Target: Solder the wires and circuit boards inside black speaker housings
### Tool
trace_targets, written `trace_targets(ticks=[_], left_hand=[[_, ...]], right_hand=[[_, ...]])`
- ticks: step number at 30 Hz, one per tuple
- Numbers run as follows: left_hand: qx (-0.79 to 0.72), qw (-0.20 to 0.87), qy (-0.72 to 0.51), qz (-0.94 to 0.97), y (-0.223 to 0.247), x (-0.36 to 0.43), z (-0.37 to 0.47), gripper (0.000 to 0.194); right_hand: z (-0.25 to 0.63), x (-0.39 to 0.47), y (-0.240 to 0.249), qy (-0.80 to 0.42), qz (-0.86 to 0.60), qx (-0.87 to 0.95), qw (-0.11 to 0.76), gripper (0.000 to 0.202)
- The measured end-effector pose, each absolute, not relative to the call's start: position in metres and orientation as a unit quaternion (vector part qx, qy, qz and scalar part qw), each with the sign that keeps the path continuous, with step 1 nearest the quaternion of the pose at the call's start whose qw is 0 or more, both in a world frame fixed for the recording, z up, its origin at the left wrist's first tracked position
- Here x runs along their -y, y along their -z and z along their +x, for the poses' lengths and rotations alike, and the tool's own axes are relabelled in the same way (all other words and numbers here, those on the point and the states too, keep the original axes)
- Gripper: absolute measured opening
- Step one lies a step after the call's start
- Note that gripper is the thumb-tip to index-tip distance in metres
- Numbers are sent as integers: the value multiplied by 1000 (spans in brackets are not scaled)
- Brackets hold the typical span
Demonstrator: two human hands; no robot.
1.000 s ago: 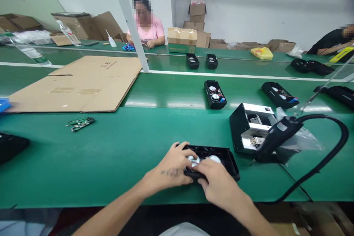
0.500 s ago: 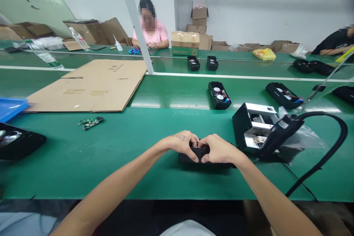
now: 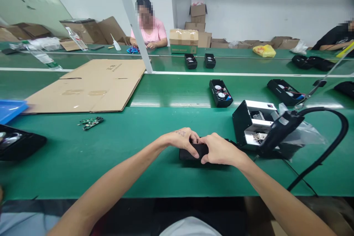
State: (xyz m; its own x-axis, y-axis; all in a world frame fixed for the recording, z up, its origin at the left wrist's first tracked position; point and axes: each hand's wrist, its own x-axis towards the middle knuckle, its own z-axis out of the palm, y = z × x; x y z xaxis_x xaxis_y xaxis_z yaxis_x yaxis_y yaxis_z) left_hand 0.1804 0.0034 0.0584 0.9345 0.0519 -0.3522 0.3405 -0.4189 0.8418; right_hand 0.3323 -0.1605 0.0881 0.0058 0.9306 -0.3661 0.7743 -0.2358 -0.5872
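A black box-shaped housing (image 3: 188, 155) lies on the green bench in front of me, partly covered by my hands. My left hand (image 3: 184, 141) grips its left part, thumb on the near face and fingers curled over the top edge. My right hand (image 3: 221, 149) grips it just to the right, thumb also on the near side. The fingertips of both hands meet at the top edge, where the hands hide what they touch. To the right of my right hand stands a black and silver machine (image 3: 253, 123) with an open front.
A black handheld tool (image 3: 280, 132) on a thick cable leans before the machine. Open black housings with round parts (image 3: 221, 94) sit on the belt beyond. Left are circuit boards (image 3: 91, 122), flat cardboard (image 3: 96, 84) and a blue tray (image 3: 11, 110). A co-worker (image 3: 152, 31) sits opposite.
Both hands stay on the housing, with only slight shifts of the fingers and thumbs. The whole view has moved a little.
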Motion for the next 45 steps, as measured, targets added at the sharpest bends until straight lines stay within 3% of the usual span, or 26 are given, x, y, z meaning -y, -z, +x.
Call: trace_targets(ticks=[5, 29, 45], left_hand=[[-111, 536, 134, 826, -56, -5, 182, 40], [-105, 525, 160, 830, -52, -17, 191, 43], [-151, 502, 115, 844, -55, 0, 188, 64]], right_hand=[[332, 155, -82, -363, -705, 597, 121, 25], [349, 132, -81, -417, -684, 587, 116, 29], [346, 129, -82, -415, -695, 573, 126, 34]])
